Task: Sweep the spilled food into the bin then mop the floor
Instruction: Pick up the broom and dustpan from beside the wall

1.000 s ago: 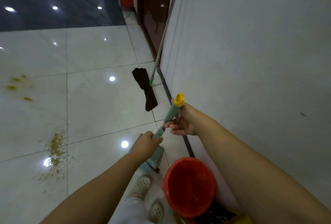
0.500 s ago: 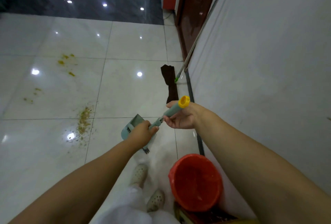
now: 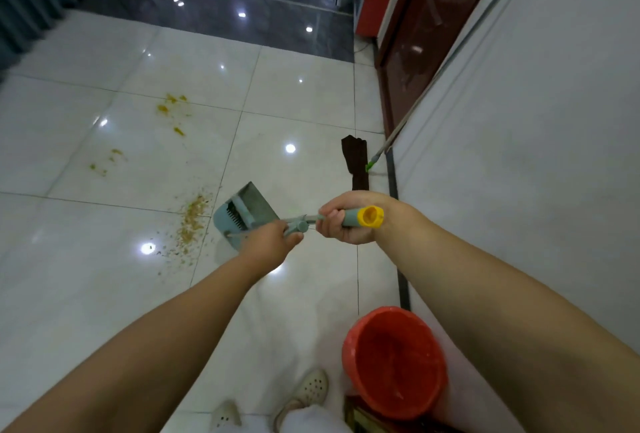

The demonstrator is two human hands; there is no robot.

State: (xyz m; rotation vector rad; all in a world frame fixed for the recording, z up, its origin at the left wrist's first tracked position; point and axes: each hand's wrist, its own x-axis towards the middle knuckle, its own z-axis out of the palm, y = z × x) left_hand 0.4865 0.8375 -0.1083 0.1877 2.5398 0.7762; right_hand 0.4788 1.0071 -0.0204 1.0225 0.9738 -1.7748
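Observation:
My right hand (image 3: 349, 216) grips the teal handle with a yellow end cap (image 3: 370, 216). My left hand (image 3: 268, 242) grips the same handle lower down, near a joint. The teal dustpan (image 3: 242, 214) hangs at the handle's foot, just above the floor, with comb teeth showing inside it. Spilled yellowish food crumbs (image 3: 192, 221) lie on the white tiles just left of the dustpan. More yellow bits (image 3: 173, 108) and a few small ones (image 3: 107, 159) lie farther off. A mop with a dark brown cloth head (image 3: 356, 162) leans against the right wall.
A red bucket (image 3: 394, 361) stands by the wall at my right foot. My white shoes (image 3: 308, 391) are at the bottom. A grey wall (image 3: 519, 121) runs along the right, with a dark brown door (image 3: 415, 37) beyond. Dark tiles lie at the far end.
The view has swung left, bringing more of the spill into sight. The dustpan has swung out to the left, toward the crumbs, and my hands have levelled the handle.

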